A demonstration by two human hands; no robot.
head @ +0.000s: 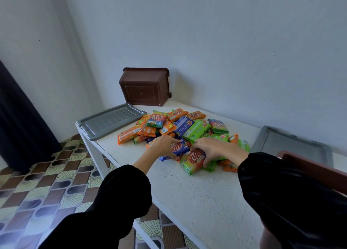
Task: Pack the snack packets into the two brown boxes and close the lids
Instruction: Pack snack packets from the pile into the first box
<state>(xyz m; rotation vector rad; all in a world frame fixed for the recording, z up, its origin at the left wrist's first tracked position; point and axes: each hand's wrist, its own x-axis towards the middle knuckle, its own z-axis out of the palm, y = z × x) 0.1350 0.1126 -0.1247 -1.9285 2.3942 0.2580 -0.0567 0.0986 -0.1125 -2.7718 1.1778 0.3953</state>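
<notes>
**Both hands in the pile of snack packets**

On the white table (197, 192) lies a loose pile of snack packets (180, 128), orange, green and blue, about the middle of the view. The left hand (163, 145) is closed around a blue packet (177, 148) at the near edge of the pile. Just beside it, at 3 o'clock, the right hand (212, 148) grips a green packet (193, 161) with the fingers curled over its far end.

One brown box (144, 86) stands tipped on its side at 12 o'clock from the pile, against the wall. A grey lid (110, 121) lies flat at 10 o'clock, at the table corner. A second grey lid (293, 145) lies at 3 o'clock. The rim of another brown box (308, 166) shows near the right sleeve, partly hidden.
</notes>
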